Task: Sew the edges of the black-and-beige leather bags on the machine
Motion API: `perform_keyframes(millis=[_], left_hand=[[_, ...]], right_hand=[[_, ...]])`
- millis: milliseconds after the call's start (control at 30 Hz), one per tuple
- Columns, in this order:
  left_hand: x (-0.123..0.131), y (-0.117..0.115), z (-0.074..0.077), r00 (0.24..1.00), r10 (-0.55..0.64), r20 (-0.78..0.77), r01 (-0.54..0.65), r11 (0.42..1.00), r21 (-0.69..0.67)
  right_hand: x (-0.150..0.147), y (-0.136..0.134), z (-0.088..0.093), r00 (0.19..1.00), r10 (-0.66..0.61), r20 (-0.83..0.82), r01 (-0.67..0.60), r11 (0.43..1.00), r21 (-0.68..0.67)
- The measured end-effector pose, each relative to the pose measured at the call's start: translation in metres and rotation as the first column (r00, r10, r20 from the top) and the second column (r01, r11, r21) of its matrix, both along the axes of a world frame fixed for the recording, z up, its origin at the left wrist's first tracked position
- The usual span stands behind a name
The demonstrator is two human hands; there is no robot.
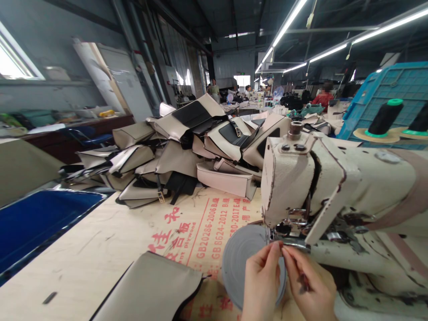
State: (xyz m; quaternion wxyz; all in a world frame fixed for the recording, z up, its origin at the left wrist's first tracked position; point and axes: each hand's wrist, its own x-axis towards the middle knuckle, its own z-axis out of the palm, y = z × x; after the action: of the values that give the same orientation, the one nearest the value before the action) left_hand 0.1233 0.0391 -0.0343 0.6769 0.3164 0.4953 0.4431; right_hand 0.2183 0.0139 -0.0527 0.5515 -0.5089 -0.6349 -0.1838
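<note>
My left hand point(262, 276) is closed in a pinch just below the needle area of the cream sewing machine point(301, 178). Thumb and forefinger of my right hand point(310, 283) are pinched right beside it. Whatever lies between the fingertips is too small to make out. A small dark object point(303, 284), its kind unclear, shows among the curled fingers of my right hand. Behind my left hand lies a flat grey coiled roll point(239, 263), partly covered by both hands. A beige bag piece with dark edging point(150, 290) rests on the plywood table point(133, 240) to the left.
A heap of beige and black bags point(180, 147) stands at the table's back. Black thread cones point(384, 118) and a blue plastic crate point(397, 80) are at the right. Blue material point(47, 223) lies left of the table. Other people are far off.
</note>
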Motion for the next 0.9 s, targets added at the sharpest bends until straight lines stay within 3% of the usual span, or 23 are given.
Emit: perform_keyframes(millis=[167,400,567,900], left_hand=[[0.002,0.003,0.005,0.999,-0.028,0.037,0.030,0.998,-0.056],[0.001,0.007,0.008,0.999,-0.016,0.049,0.018,0.999,-0.038],[0.005,0.008,0.007,0.997,-0.046,0.056,0.049,0.997,-0.051],[0.008,0.009,0.009,0.994,-0.028,0.106,0.038,0.995,-0.097]], right_hand=[[-0.002,-0.002,-0.001,0.998,0.007,-0.057,-0.006,1.000,0.008],[-0.002,-0.001,0.009,0.998,-0.015,-0.053,0.014,1.000,-0.021],[-0.002,-0.001,0.006,0.997,-0.026,-0.071,0.024,0.999,-0.040],[0.001,0.000,0.001,0.982,-0.025,-0.186,-0.009,0.984,-0.177]])
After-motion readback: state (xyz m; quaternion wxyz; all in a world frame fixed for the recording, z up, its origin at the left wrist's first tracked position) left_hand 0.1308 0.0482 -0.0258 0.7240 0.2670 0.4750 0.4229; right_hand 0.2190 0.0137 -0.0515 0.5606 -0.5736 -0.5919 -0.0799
